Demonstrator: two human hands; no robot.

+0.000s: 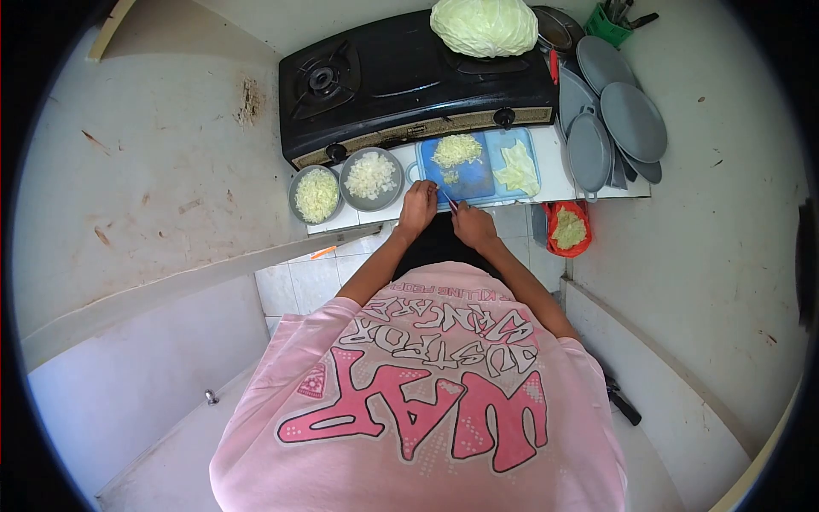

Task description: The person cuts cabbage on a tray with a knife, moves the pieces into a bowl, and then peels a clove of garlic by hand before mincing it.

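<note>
Blue plastic is being worked over: a chopping board (472, 179) is lying on the counter (551, 171) just before the stove (401, 77), a heap of shredded cabbage (456, 150) on its far part. A small knife (447, 199) is seemingly being gripped in the curled fingers of the right hand (472, 224) at the board's near edge, while the left hand (418, 207) is being held bent just beside the blade, its grasp not being discernible. A nick to those left fingers is being risked, should the blade slip sideways.
</note>
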